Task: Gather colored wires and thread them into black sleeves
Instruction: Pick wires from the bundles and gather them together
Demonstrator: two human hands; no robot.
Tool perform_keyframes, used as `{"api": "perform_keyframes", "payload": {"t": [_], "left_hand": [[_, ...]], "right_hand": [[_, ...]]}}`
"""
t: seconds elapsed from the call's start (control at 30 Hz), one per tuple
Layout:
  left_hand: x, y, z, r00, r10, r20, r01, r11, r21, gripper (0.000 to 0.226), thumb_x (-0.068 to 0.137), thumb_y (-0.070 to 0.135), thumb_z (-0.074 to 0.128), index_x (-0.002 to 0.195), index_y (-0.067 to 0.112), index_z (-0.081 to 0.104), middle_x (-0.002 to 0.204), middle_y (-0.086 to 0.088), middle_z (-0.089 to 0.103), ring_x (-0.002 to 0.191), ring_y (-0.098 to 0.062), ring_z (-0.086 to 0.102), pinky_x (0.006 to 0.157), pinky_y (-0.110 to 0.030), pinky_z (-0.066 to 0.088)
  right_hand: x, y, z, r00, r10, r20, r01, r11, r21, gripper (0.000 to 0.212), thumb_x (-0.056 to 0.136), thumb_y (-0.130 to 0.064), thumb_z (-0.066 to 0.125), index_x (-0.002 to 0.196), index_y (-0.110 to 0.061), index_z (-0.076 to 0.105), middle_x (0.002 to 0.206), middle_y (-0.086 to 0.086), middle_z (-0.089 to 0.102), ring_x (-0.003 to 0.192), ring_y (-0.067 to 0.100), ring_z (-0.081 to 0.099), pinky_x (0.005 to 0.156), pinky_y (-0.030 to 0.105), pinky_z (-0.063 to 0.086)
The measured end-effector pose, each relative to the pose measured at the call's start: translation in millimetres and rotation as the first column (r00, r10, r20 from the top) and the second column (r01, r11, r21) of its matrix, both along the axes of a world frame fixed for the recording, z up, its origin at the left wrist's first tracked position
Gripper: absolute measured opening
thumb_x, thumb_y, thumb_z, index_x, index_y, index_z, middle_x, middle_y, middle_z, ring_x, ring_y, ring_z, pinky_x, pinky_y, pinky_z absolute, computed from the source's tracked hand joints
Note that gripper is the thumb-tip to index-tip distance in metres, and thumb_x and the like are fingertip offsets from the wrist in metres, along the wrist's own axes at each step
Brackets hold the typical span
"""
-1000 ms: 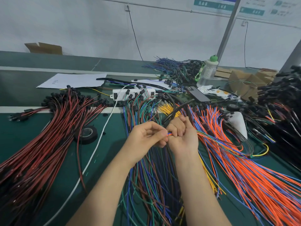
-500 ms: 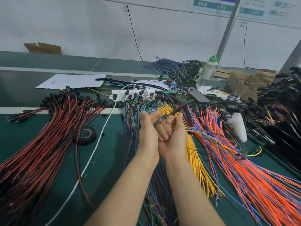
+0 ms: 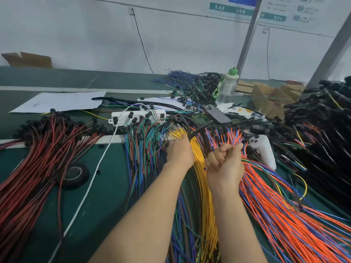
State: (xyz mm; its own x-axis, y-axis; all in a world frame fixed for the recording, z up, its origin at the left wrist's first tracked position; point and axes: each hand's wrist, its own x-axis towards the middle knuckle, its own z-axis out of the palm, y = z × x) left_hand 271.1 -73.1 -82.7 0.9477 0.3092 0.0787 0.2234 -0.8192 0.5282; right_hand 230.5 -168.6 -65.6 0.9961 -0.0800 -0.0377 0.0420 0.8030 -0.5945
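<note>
Amid colored wires [image 3: 266, 196], left hand [image 3: 180, 151] holds black sleeve [image 3: 200, 129].

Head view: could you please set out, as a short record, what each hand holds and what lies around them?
left hand: grips a black sleeve, over the yellow wires
right hand: fist round a small wire bunch
left side: red wires, tape roll
right side: orange wires, white controller
back: power strip, phone, bottle
</note>
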Motion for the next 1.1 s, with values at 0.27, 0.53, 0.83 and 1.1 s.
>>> {"api": "perform_keyframes", "payload": {"t": [0.27, 0.53, 0.83, 1.1], "left_hand": [[-20.5, 28.7, 34.7, 0.877, 0.103, 0.469, 0.055, 0.949, -0.312, 0.025, 0.099, 0.016, 0.040, 0.111, 0.019, 0.061, 0.085, 0.006, 0.061, 0.073, -0.006, 0.057, 0.064, -0.022, 0.042], [-117.8, 110.5, 47.2, 0.915, 0.179, 0.361, 0.132, 0.714, -0.688, 0.029, 0.090, 0.010, 0.047, 0.080, 0.024, 0.070, 0.045, 0.013, 0.043, 0.037, -0.002, 0.027, 0.036, -0.014, 0.022], [-158.3, 158.2, 33.8, 0.871, 0.418, 0.257, -0.075, 0.630, -0.773, 0.021, 0.089, 0.006, 0.049, 0.075, 0.013, 0.063, 0.044, 0.007, 0.040, 0.031, -0.001, 0.023, 0.033, -0.010, 0.017], [-168.2, 164.6, 39.9, 0.798, 0.530, 0.287, 0.298, 0.067, -0.952, 0.011, 0.090, 0.025, 0.056, 0.087, 0.015, 0.060, 0.063, 0.003, 0.062, 0.044, -0.002, 0.046, 0.039, -0.011, 0.035]], "right_hand": [[8.2, -3.6, -3.9, 0.985, -0.093, -0.142, 0.075, 0.989, -0.126, 0.051, 0.101, -0.049, 0.030, 0.075, -0.012, 0.051, 0.039, -0.005, 0.035, 0.028, 0.006, 0.022, 0.034, 0.012, 0.016], [0.1, -2.4, 5.3, 0.988, 0.080, -0.134, -0.107, 0.972, -0.208, 0.014, 0.098, -0.024, 0.048, 0.086, -0.017, 0.047, 0.052, -0.002, 0.048, 0.031, 0.005, 0.023, 0.032, 0.015, 0.020], [-18.5, -4.3, 15.6, 0.940, 0.342, 0.010, -0.334, 0.922, -0.194, 0.051, 0.092, -0.057, 0.039, 0.090, -0.012, 0.063, 0.054, 0.000, 0.053, 0.029, 0.002, 0.019, 0.031, 0.014, 0.014], [-17.9, 17.6, 8.5, 0.964, 0.265, -0.033, -0.246, 0.833, -0.496, 0.029, 0.099, -0.016, 0.048, 0.071, -0.010, 0.050, 0.055, 0.004, 0.066, 0.026, 0.003, 0.018, 0.031, 0.013, 0.016]]}}
